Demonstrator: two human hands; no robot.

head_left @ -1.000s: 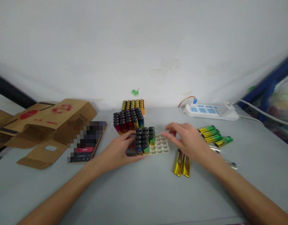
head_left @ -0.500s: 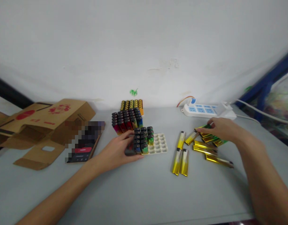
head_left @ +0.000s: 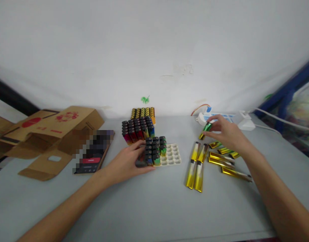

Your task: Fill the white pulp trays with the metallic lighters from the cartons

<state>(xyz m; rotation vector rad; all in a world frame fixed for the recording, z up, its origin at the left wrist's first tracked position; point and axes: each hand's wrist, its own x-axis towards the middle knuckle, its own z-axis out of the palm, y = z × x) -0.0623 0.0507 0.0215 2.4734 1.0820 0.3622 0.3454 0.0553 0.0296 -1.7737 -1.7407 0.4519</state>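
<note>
My left hand (head_left: 126, 163) rests against the left side of a white tray (head_left: 173, 155), fingers curled round the block of upright lighters (head_left: 154, 149) standing in it. The tray's right half shows bare slots. My right hand (head_left: 226, 132) is raised over the table to the right, pinching a green and gold lighter (head_left: 206, 129) at its end. Below and around it lie several loose gold and green lighters (head_left: 215, 156) flat on the table, with two more (head_left: 196, 173) nearer me.
Two filled trays of lighters (head_left: 138, 127) stand behind the white one, near the wall. A flattened cardboard box (head_left: 43, 134) and a dark flat item (head_left: 92, 153) lie at the left. A white power strip (head_left: 242, 122) with cables sits at the back right.
My right hand left the tray, reached to the loose lighters at the right, and has now lifted one green and gold lighter. My left hand stayed at the tray.
</note>
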